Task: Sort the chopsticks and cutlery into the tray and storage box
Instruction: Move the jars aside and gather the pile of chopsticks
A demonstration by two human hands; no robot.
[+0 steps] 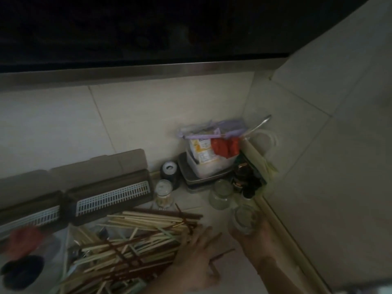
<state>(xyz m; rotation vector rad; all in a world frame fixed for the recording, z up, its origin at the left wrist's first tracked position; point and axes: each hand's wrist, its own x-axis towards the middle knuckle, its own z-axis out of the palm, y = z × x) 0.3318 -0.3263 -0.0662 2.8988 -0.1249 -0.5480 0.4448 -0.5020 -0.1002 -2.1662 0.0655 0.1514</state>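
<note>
- Dimly lit and blurred, my view takes in a pale counter (212,209) in a tiled corner, so fine detail is hard to read.
- My left hand (199,262) lies with fingers spread and fairly straight on the right end of the chopstick pile (135,236); it grips nothing that I can make out, though a dark chopstick (222,254) shows just beside its fingers.
- My right hand (257,236) curls around a small clear glass jar (246,219) near the right wall; the fingers on its far side are hidden.
- Those chopsticks, pale and dark red mixed, lie crossed in a loose heap over a clear tray (63,259), whose compartments are mostly covered.
- Behind the heap stand two dark storage boxes (110,198) with lids open and white slotted inserts (113,197); the left one is cut off by the frame edge.
- At the far left, a red blur (23,240) and a dark rounded thing (23,272) are too smeared to name.
- Further back sit a second glass jar (220,194), a toothpick holder (163,193) and a clear box of packets (210,155) on a dark scale-like slab (191,179).
</note>
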